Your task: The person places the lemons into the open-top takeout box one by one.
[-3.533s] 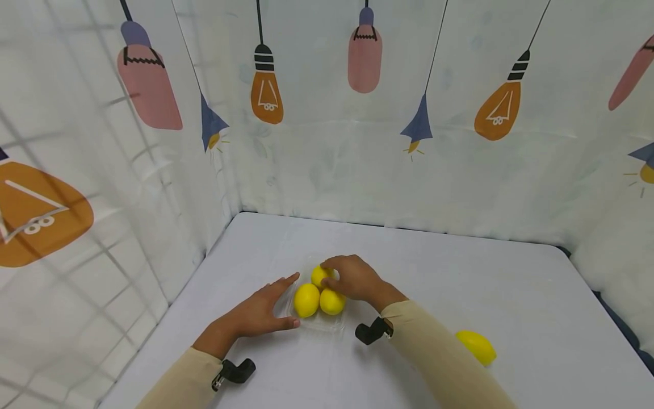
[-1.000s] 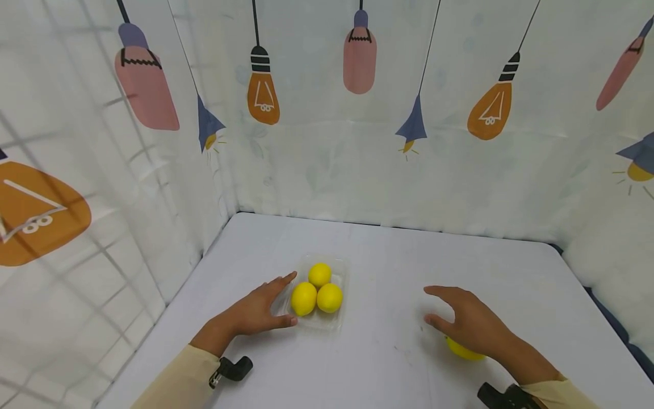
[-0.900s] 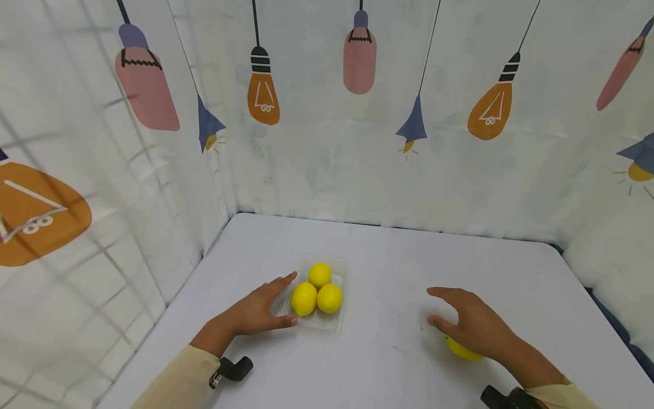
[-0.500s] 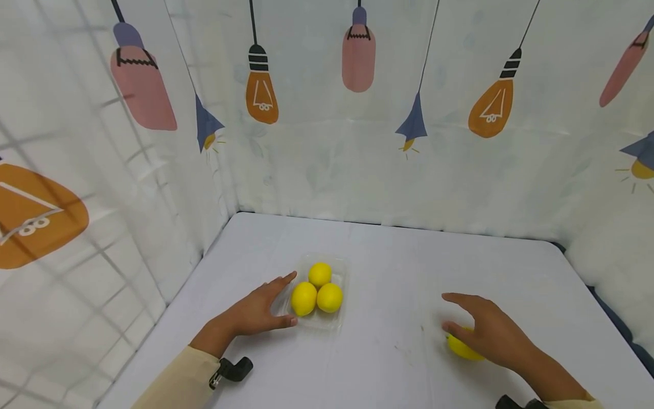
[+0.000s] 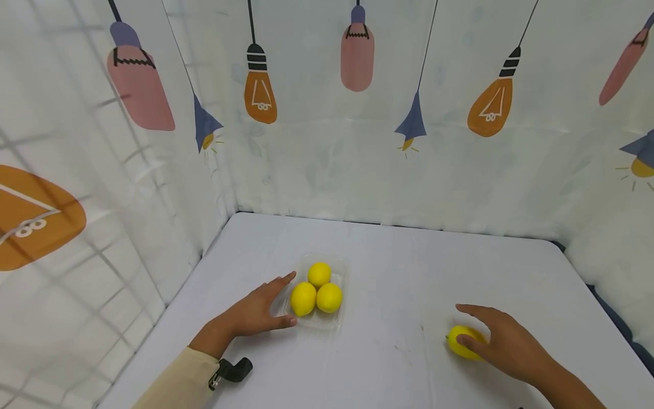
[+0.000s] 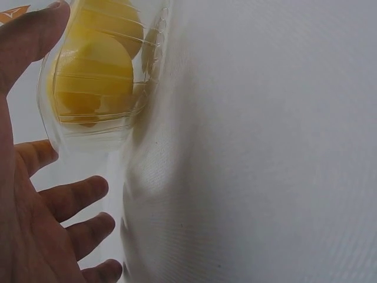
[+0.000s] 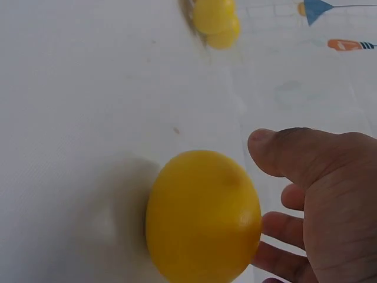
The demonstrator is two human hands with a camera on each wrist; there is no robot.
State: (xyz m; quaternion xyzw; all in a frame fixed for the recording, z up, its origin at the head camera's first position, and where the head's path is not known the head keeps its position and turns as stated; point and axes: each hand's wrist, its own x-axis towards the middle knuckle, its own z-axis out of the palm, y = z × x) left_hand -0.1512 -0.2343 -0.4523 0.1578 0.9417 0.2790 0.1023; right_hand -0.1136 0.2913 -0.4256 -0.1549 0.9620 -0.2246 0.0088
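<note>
Three yellow lemons [image 5: 304,299] sit together in a clear plastic tray [image 5: 327,325] left of the table's middle. My left hand [image 5: 250,311] is at the tray's left side, thumb and fingers spread; in the left wrist view, the thumb and a finger [image 6: 38,154] are at its clear wall. A single lemon [image 5: 462,341] lies on the table at the right. Above and beside it is my right hand [image 5: 511,343], fingers apart and thumb over the lemon in the head view. The right wrist view shows this lemon [image 7: 203,218] outside the palm, not gripped.
A white cloth covers the table [image 5: 388,272]. Behind and to the left hang white curtains [image 5: 327,159] printed with lamps and bulbs. A black wrist camera mount [image 5: 232,370] sits on the left sleeve. Small specks mark the cloth between tray and single lemon.
My right hand has left the lemons in the tray, moved right, then drawn back toward the lone lemon, uncovering more of it. The left hand stays at the tray.
</note>
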